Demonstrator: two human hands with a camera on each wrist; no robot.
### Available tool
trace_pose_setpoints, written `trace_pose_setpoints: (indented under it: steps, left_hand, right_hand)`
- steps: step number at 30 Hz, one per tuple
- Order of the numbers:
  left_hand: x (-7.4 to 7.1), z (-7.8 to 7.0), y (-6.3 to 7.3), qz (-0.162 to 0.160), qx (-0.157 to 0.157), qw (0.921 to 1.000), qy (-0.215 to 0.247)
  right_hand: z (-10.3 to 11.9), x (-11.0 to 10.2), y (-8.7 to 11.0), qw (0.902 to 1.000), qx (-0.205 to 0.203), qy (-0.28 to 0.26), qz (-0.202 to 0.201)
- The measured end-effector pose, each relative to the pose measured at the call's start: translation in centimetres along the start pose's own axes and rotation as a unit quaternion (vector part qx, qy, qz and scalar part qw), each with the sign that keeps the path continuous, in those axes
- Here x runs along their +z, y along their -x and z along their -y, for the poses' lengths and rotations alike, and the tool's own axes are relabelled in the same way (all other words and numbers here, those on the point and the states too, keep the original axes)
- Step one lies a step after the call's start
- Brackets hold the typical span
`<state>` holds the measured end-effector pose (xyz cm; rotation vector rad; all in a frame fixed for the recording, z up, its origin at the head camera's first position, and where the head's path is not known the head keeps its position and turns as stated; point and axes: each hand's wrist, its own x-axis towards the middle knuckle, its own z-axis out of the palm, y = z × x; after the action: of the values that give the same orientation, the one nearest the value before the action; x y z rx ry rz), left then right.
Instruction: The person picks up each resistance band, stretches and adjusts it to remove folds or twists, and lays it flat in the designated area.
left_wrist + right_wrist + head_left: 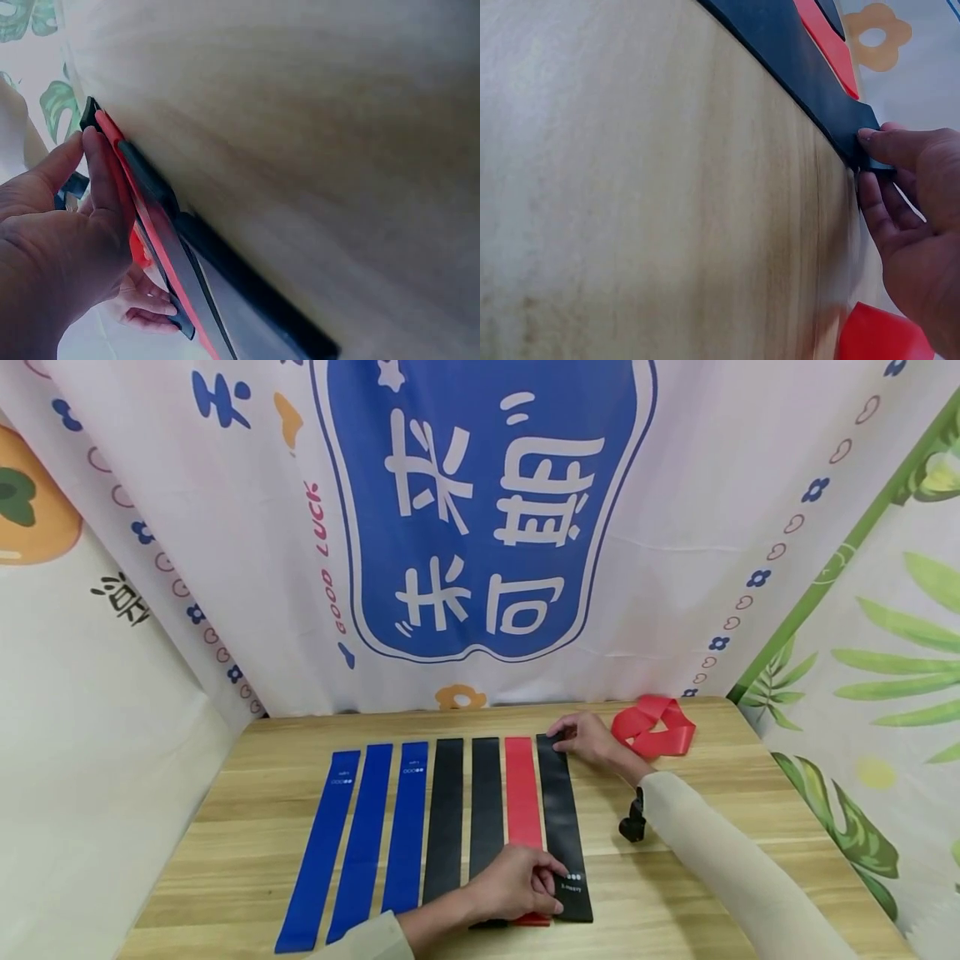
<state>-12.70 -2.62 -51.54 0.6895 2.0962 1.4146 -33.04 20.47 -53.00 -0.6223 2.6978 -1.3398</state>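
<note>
A black resistance band (pixel 562 818), labelled near its lower end, lies flat at the right of a row of bands. My right hand (pixel 588 739) pinches its far end between thumb and fingers; the right wrist view shows that end of the black band (pixel 832 97) slightly raised. At the near end, my left hand (pixel 513 885) pinches the band's left side with thumb and index finger, its other fingers curled. Beneath the left hand runs a red resistance band (pixel 522 785), its near part partly covered. In the left wrist view, the left hand (pixel 67 225) hides part of the bands.
Left of the red band lie two more black bands (pixel 445 802) and several blue bands (pixel 365 827), side by side. A loosely looped red band (pixel 678 737) sits at the table's back right. Printed curtains (pixel 247 527) hang behind the wooden table (pixel 225 827).
</note>
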Motion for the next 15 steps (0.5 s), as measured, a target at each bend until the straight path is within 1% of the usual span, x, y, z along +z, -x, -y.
trace_pose_setpoints:
  steps: [4,7,9,10,12,15]
  left_hand:
    - [-0.2,-0.1,-0.1,0.001,-0.009,0.9998,-0.018]
    - [-0.4,-0.1,-0.3,0.005,-0.019,0.9996,-0.021]
    - [-0.6,-0.1,-0.4,0.012,-0.020,0.9994,-0.024]
    - [-0.8,-0.2,-0.4,0.016,-0.018,0.9994,-0.026]
    - [-1.1,-0.1,-0.6,0.023,-0.005,0.9988,-0.042]
    - [-1.6,-0.1,-0.9,0.022,0.015,0.9981,-0.055]
  right_hand:
    - [0.2,-0.1,0.1,0.9999,0.004,-0.009,0.006]
    - [0.5,-0.4,0.3,0.9998,0.003,-0.019,0.007]
    - [0.6,-0.6,0.4,0.9997,0.002,-0.023,0.007]
    - [0.7,-0.8,0.5,0.9997,0.001,-0.023,0.007]
    - [0.7,-1.1,0.6,0.9997,0.001,-0.024,0.007]
    - [0.7,-1.9,0.9,0.9997,0.005,-0.026,0.003]
